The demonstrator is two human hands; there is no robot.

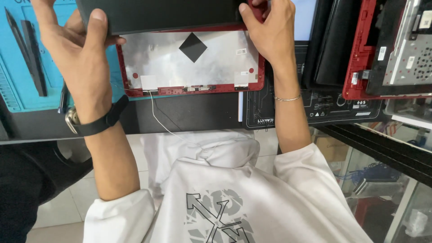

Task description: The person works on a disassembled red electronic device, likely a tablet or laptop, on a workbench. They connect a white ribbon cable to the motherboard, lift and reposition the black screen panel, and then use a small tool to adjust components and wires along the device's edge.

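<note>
Two hands gripping one dark screen panel (162, 13): left hand (74, 42), right hand (267, 31). One red laptop lid (193, 63) lying beneath. Panel top cut off.

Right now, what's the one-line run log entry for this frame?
left hand: grips dark panel left edge | right hand: grips its right edge | panel over red laptop lid shell | blue mat at left
</note>
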